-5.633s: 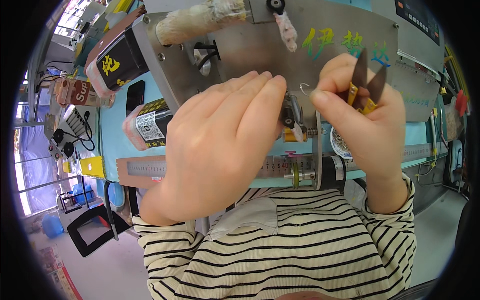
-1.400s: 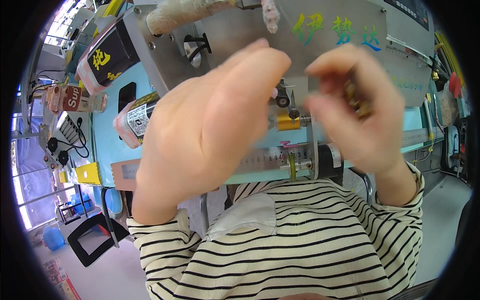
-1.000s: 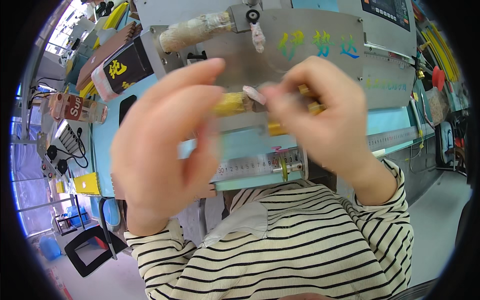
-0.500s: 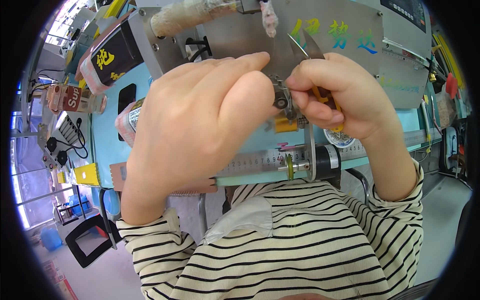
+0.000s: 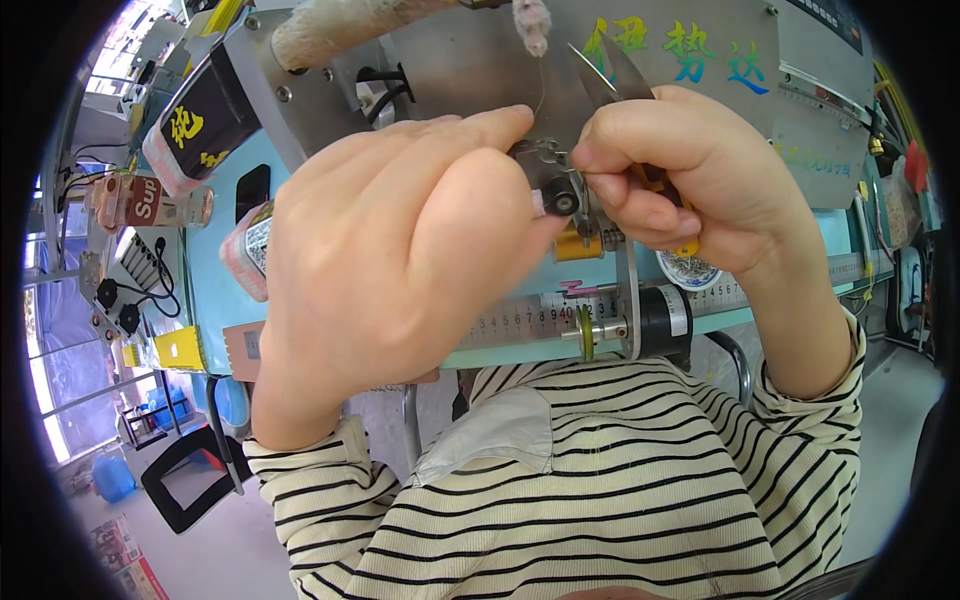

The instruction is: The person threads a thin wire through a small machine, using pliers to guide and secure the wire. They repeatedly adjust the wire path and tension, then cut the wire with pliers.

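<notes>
My right hand (image 5: pixel 690 175) is closed round a pair of scissors (image 5: pixel 626 78) with yellow handles, their blades pointing up and away. Its thumb and index finger are pinched against the right side of a small metal mechanism (image 5: pixel 545 155) with a black round knob. On the mechanism's left is my left hand (image 5: pixel 390 240), fingers curled in and back turned up. Whatever its fingertips hold is hidden. A thin thread (image 5: pixel 543 95) hangs from a pinkish wrapped tip (image 5: pixel 532 28) toward the left index fingertip. Below the mechanism shows a gold-coloured spool (image 5: pixel 578 246).
A steel ruler (image 5: pixel 515 322) runs along the table's near edge. Beside it are a black motor-like cylinder (image 5: pixel 665 318), a green wheel (image 5: pixel 585 332) and a small bowl (image 5: pixel 690 270) of bits. A phone (image 5: pixel 253 190) and a jar (image 5: pixel 150 200) lie to the left. Metal panels stand behind.
The view has shifted a little. My left hand sits slightly farther from the mechanism's right side, so more of the knob shows. The scissors stay in my right hand.
</notes>
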### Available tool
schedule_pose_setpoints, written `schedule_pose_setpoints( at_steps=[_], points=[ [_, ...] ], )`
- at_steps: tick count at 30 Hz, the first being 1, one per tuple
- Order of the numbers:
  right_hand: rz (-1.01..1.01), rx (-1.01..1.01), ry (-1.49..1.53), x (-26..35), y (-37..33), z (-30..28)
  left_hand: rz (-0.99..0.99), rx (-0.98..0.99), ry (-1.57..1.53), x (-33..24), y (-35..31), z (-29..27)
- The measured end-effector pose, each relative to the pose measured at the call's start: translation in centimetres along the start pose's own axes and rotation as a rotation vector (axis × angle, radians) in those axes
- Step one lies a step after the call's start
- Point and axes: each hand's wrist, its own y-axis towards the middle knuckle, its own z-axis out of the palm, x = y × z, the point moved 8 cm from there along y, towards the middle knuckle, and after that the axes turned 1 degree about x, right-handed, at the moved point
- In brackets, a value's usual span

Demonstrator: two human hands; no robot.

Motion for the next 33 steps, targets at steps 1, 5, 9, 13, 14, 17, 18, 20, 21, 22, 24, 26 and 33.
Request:
schedule_pose_setpoints(
  at_steps=[1,5,9,13,14,17,18,20,21,22,24,26,33],
  points=[
    [-0.001,-0.001,0.001,0.0,0.0,0.0,-0.008,0.008,0.005,-0.1,0.0,0.1],
    [-0.006,0.003,-0.004,0.1,0.0,0.0,-0.018,-0.006,0.025,-0.3,0.0,0.3],
    [0.001,0.005,-0.019,0.1,0.1,0.0,-0.021,0.034,-0.013,-0.2,0.1,0.2],
    [0.003,-0.004,-0.026,0.0,0.2,0.0,-0.091,0.131,-0.171,0.3,-0.1,0.2],
    [-0.004,-0.004,-0.021,0.1,0.1,0.0,-0.117,0.135,-0.221,0.5,-0.2,0.2],
    [0.006,0.005,-0.017,0.0,0.1,0.1,-0.158,0.1,-0.226,0.8,-0.3,0.1],
    [0.002,0.004,-0.025,0.1,0.1,0.1,-0.17,0.083,-0.231,0.8,-0.3,0.1],
    [-0.005,-0.02,-0.044,0.1,-0.1,-0.1,-0.177,0.054,-0.239,0.8,-0.2,0.2],
    [-0.023,-0.023,-0.063,0.1,-0.2,-0.2,-0.175,0.039,-0.233,0.8,-0.2,0.2],
    [-0.038,-0.048,-0.086,0.1,-0.4,-0.5,-0.164,0.024,-0.208,0.8,-0.1,0.1],
    [-0.126,-0.123,-0.117,0.4,-0.9,-1.2,-0.14,0.0,-0.166,0.7,0.0,-0.1],
    [-0.289,-0.219,-0.128,1.2,-1.8,-2.2,-0.132,-0.009,-0.14,0.7,0.0,-0.2],
    [-0.779,-0.298,-0.292,3.0,-5.3,-1.6,-0.156,-0.007,-0.08,0.5,0.1,-0.2]
  ],
)
